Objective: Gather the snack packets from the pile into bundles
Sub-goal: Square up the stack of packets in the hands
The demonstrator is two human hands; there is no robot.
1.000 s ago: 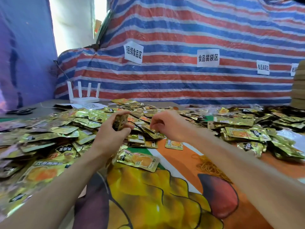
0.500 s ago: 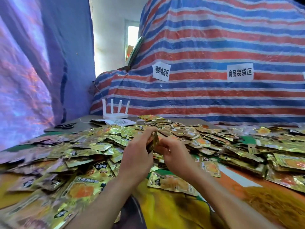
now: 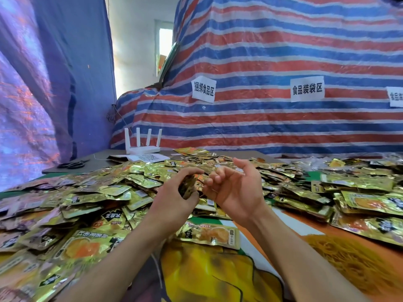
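Your left hand (image 3: 174, 199) grips a small bundle (image 3: 188, 185) of packets, fingers curled over its top and thumb under it; the bundle stands on edge, raised just above the pile (image 3: 104, 192). Your right hand (image 3: 236, 190) sits just beside it, palm turned up, thumb raised, fingers loosely curled; it holds nothing you can make out, and its fingertips (image 3: 209, 182) are close to the bundle. The pile of gold packets spreads across the table to your left, ahead and to your right; one packet (image 3: 209, 235) lies flat on the printed cloth (image 3: 218, 271) between your forearms. Behind the pile stand a white router (image 3: 142, 147) and scissors (image 3: 73, 164); a striped tarp (image 3: 272, 51) with paper labels (image 3: 307, 88) hangs beyond.
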